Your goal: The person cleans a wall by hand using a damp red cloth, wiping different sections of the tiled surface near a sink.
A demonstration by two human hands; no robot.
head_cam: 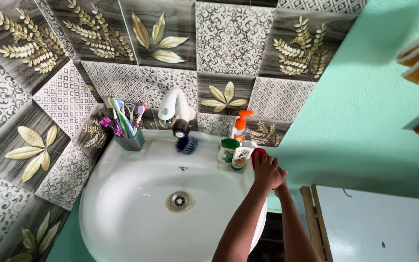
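Looking down from our head camera, we see a white oval sink [122, 204] filling the lower left and centre of the frame, with a round metal drain [179, 200] at its middle. Both our arms rise from the bottom edge, right of centre, to the sink's right rim.

Our left hand [266, 171] lies on top, fingers curled over a small red object [258, 154] that sits on the rim at the right of centre. This grip is closed around the red object, though most of it is hidden under the fingers and we cannot tell what it is. Our right hand [282, 187] is tucked just beneath and behind the left one; only a sliver shows, so we cannot tell how its grip stands or whether it holds anything.

Just left of the red object stand a green-capped tub [228, 150] and a white tube [241, 157], touching each other. Behind them is a pump bottle with an orange top [240, 125].

At the top centre of the sink, a white tap [172, 107] points down, and a blue brush [186, 144] lies beneath it. Left of the tap, a teal cup [131, 140] holds several coloured toothbrushes [122, 119].

Patterned grey tiles with gold leaves [30, 150] cover the wall across the upper left. A mint green wall [364, 121] fills the right side.
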